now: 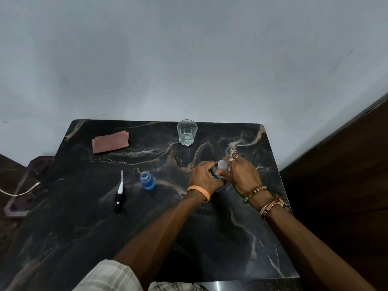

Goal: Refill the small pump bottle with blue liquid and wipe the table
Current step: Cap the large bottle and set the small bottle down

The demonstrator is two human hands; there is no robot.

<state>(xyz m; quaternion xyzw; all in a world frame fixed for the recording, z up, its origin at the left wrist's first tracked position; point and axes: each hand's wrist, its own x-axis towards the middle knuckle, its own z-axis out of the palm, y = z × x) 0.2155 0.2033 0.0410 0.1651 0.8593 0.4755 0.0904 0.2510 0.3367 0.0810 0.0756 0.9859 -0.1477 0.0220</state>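
Pump head lies flat on the dark desk, left. Small pump bottle stands uncapped beside it, holding blue liquid. Left hand grip clamped around the refill bottle body. Right hand arches over it, fingers closed on the pale cap.

**What the wearer's got on**

From my feed: left hand has an orange band at the wrist, arm bare up to a pale plaid sleeve. Right hand wears two rings, a bead bracelet and woven threads with lettering I can't read.
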